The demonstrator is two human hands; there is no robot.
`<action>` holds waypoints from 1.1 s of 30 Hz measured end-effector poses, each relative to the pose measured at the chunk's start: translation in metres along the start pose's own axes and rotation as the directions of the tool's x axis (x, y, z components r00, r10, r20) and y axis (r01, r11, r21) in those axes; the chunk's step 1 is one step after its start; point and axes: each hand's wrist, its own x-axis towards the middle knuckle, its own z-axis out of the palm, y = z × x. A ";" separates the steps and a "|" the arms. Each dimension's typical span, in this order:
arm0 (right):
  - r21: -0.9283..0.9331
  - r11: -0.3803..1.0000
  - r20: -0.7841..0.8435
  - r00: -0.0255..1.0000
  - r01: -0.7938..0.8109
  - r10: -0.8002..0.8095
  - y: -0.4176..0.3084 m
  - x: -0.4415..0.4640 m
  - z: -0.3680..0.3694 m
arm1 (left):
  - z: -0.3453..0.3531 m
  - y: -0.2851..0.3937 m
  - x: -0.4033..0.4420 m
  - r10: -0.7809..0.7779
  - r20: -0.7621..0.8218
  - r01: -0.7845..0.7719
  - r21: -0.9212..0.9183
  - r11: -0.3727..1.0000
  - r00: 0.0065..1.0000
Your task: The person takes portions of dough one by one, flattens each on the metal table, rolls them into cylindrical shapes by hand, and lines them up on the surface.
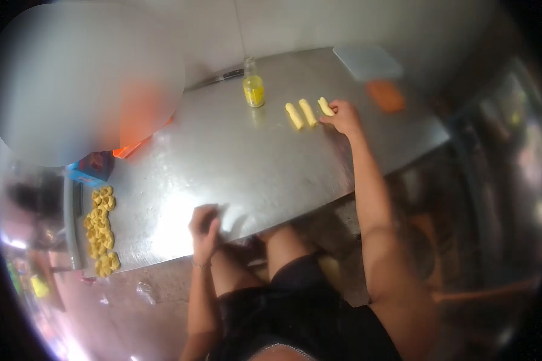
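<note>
Black top nearest. Metal table stands against a pale wall. Rightmost dough roll lies between right hand fingertips, narrowed. Left hand near front edge, fingers curled; cannot tell if holding. Upright bottle: yellow low down. Blue box: contents hidden.

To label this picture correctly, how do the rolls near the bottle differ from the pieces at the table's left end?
The rolls are paler and long; the pieces are browner and roundish. The rolls are spaced apart; the pieces crowd together. The right hand touches one roll, no pieces. Both look yellowish.
</note>
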 end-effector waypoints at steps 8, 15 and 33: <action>-0.035 0.999 -0.177 0.984 -0.005 -0.001 -0.001 -0.009 0.003 | 0.002 0.009 0.006 -0.013 0.061 0.010 0.057 0.998 0.998; -0.235 0.972 -0.132 0.990 0.010 -0.042 -0.007 0.030 0.014 | 0.003 0.008 0.006 -0.004 0.024 0.002 0.109 0.994 1.000; -0.160 0.986 0.003 0.999 -0.046 0.047 0.004 0.040 -0.014 | -0.024 0.012 -0.003 0.091 0.019 -0.091 0.000 0.996 0.996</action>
